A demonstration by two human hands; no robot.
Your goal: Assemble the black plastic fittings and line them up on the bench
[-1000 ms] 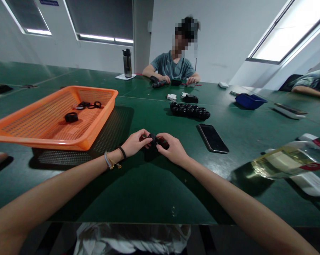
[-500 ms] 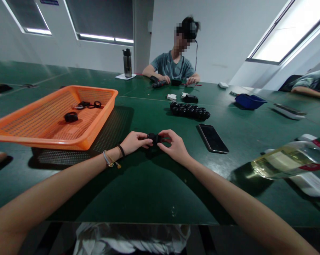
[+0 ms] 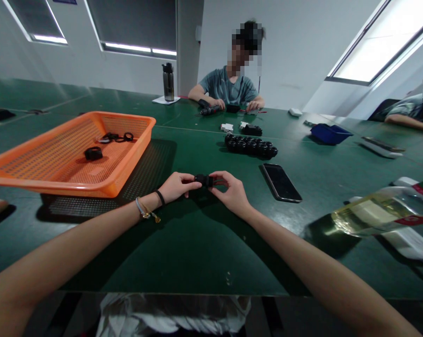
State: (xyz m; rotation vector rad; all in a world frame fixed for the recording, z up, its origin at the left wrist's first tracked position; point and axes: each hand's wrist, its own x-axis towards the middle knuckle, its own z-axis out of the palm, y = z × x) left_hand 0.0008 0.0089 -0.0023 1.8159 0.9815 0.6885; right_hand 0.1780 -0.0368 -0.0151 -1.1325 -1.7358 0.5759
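A small black part [image 3: 203, 180], too small to name more exactly, is held just above the green table [image 3: 183, 252] between both hands. My left hand [image 3: 178, 185] pinches its left end between thumb and fingers. At its right end my right hand [image 3: 229, 189] grips it with thumb and fingertips, leaving a gap inside the curled fingers. Left of my hands stands an orange mesh basket [image 3: 134, 161] with a black ring-like piece [image 3: 93, 153] and a coiled black cord-like item [image 3: 116, 137] inside.
A phone [image 3: 281, 182] lies right of my hands, below a knobbly black object [image 3: 251, 146]. At the right stands a bottle of yellowish liquid [image 3: 373, 213]. Farther off are a blue tray [image 3: 331, 134], a dark drink bottle [image 3: 168, 83] and a seated person [image 3: 229, 86] handling small items.
The black part has turned slightly and lies more level between my fingers. My left thumb has shifted a little along it. Both hands stay in nearly the same place.
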